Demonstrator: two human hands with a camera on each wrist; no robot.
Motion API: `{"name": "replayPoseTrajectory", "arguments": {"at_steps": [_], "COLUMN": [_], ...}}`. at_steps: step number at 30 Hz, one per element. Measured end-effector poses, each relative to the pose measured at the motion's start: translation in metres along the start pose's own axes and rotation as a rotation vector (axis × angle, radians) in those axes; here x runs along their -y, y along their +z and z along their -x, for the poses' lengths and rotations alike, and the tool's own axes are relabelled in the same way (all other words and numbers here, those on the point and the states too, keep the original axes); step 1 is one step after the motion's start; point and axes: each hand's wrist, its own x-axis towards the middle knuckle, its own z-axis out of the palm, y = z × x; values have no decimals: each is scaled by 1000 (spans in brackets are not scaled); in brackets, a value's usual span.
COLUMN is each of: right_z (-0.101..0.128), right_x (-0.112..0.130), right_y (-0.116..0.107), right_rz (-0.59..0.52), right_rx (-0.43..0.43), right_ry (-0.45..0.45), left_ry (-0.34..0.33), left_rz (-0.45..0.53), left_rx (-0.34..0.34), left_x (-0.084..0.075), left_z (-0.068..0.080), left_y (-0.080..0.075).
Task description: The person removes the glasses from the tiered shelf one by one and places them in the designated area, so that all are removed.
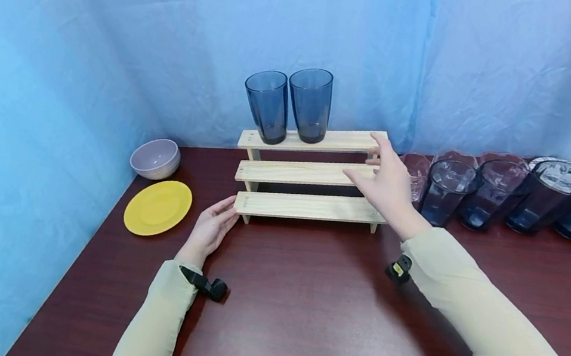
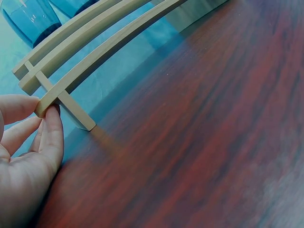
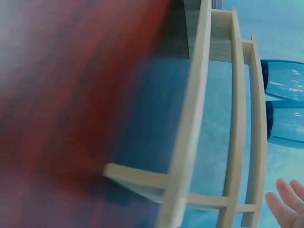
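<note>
A three-tier wooden shelf (image 1: pixel 297 172) stands toward the back of the table. My left hand (image 1: pixel 212 227) pinches the left end of its lowest board (image 2: pixel 85 69), thumb at the board's end and fingers below it. Two blue glass tumblers stand upright side by side on the top tier: the left tumbler (image 1: pixel 268 106) and the right tumbler (image 1: pixel 310 106). Over the shelf's right end, my right hand (image 1: pixel 385 182) is held with thumb and fingers spread, nothing between them. Only the fingertips of that hand (image 3: pixel 287 202) show in the right wrist view, beside the top tier.
To the right stands a row of several blue tumblers (image 1: pixel 494 196), with clear glasses (image 1: pixel 416 171) behind it. A yellow plate (image 1: pixel 158 208) and a pale purple bowl (image 1: pixel 155 159) sit at the table's left edge. Blue cloth (image 1: pixel 186 26) hangs behind and at left.
</note>
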Motion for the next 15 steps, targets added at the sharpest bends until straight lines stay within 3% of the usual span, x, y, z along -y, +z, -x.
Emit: {"name": "replayPoseTrajectory", "arguments": {"at_steps": [15], "right_z": [-65], "right_x": [25], "right_y": [12], "right_rz": [-191], "right_rx": [122], "right_ry": [168], "left_ry": [2], "left_rz": [8], "left_rx": [0], "left_x": [0], "left_z": [0], "left_y": [1]}}
